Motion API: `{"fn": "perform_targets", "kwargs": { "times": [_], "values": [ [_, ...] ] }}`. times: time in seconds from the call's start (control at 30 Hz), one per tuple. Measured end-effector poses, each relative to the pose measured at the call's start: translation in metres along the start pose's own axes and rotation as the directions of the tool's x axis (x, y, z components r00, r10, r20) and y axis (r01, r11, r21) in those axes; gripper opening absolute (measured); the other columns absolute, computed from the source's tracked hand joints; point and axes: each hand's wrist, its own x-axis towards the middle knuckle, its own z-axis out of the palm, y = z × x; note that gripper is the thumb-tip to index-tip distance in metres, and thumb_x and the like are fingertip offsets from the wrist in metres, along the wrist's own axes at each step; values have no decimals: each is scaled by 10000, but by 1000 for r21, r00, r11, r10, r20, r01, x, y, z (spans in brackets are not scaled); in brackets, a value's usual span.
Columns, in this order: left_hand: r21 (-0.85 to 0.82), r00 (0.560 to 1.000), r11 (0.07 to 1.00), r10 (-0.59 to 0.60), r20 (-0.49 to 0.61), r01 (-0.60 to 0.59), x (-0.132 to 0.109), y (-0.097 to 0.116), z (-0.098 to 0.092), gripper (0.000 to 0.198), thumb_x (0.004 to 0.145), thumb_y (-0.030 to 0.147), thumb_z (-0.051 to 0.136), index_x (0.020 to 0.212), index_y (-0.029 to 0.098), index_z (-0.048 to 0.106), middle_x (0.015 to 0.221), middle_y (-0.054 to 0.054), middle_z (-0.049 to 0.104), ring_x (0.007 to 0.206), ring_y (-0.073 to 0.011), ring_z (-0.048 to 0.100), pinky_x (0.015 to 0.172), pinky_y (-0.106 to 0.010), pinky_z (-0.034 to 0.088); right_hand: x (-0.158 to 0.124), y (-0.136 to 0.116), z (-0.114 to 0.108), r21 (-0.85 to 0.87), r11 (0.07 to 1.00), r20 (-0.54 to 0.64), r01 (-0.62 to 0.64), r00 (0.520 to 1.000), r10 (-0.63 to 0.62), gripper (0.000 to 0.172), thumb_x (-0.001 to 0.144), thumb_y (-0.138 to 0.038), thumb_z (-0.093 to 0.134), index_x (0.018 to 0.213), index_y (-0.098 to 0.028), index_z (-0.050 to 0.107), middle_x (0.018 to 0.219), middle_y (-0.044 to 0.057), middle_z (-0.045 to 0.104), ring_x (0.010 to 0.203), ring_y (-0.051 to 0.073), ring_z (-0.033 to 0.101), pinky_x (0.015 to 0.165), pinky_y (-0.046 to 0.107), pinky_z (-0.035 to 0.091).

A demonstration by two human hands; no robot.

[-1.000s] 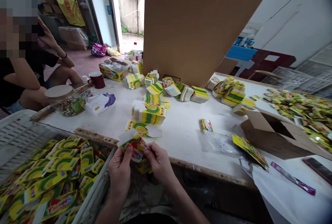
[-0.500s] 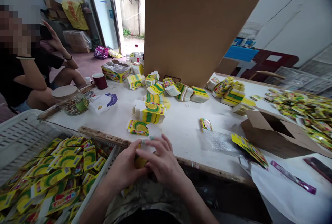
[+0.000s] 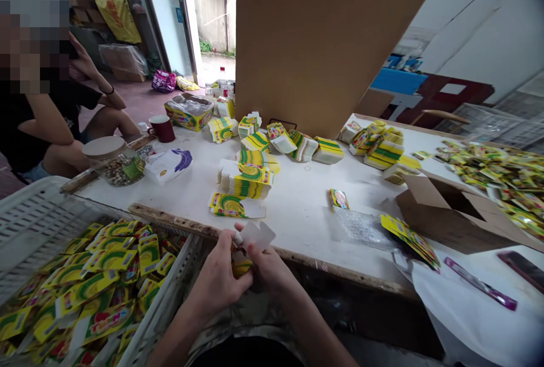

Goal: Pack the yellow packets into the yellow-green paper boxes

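Observation:
Close to the table's near edge, my left hand (image 3: pixel 221 273) is closed around a small yellow carton (image 3: pixel 241 268). Its white end flap (image 3: pixel 259 235) stands out toward the table. My right hand (image 3: pixel 272 269) grips the same carton from the other side, with the thumb against the flap. The inside of the carton is mostly hidden by my fingers. Just beyond my hands lies a single flattened yellow carton (image 3: pixel 229 205). Behind it stands a row of packed flat cartons (image 3: pixel 246 186).
A white plastic crate (image 3: pixel 40 200) of yellow cartons stands at left. More bundles (image 3: pixel 327 150) line the cardboard panel (image 3: pixel 323 44). An open brown box (image 3: pixel 446 225), bubble wrap (image 3: pixel 361 230) and a phone (image 3: pixel 525 271) lie right. A person (image 3: pixel 55 123) sits at left, beyond the jar (image 3: pixel 114 166).
My right hand has moved slightly down and right, its spread fingers now closed on the carton. The carton's white flap has come into view. The camera view has shifted slightly.

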Motion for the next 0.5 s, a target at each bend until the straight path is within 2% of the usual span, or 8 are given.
{"fn": "perform_targets", "kwargs": {
  "times": [0.07,0.17,0.23,0.37,0.43,0.5],
  "values": [
    [-20,1000,1000,-17,-11,17,3,-2,-2,394,706,210,590,1019,218,352,894,-18,515,778,-189,555,698,-316,479,-1,-2,-1,-43,999,42,12,999,-10,578,809,-627,545,1203,-208,604,1145,81,655,1089,254,590,1005,416,409],
    [-38,1000,999,-20,12,20,7,-7,-1,413,680,155,569,1023,214,348,922,-25,497,823,-194,546,724,-321,474,-1,-9,-1,-243,969,63,50,997,-35,454,888,-499,512,1230,-214,602,1215,56,631,1171,243,547,1076,413,343],
    [-73,998,997,-32,52,36,7,-10,1,403,676,127,552,1007,214,339,933,-28,493,846,-195,548,738,-327,475,-2,-15,0,-391,917,74,79,996,-55,461,920,-426,475,1327,-214,521,1312,50,576,1236,235,502,1115,417,292],
    [-138,994,988,-53,100,67,7,-18,7,389,692,128,537,995,219,310,905,-25,503,803,-194,561,687,-327,488,-5,-17,3,-616,770,132,167,985,-108,600,920,-303,479,1473,-197,272,1482,65,386,1360,212,364,1146,401,243],
    [-126,999,991,-26,45,31,6,-21,11,456,688,137,539,1061,206,286,951,-53,512,840,-215,574,709,-357,501,-4,-14,3,-669,703,153,240,971,-185,596,911,-228,470,1473,-207,273,1474,64,401,1355,203,375,1137,390,270],
    [-49,998,999,-13,-64,10,5,-24,13,567,677,166,571,1153,177,263,1085,-119,502,982,-262,566,817,-426,495,-2,-10,0,-684,678,113,271,957,-269,537,914,-181,424,1444,-216,349,1442,66,450,1325,201,422,1121,390,305]
  ]
}}
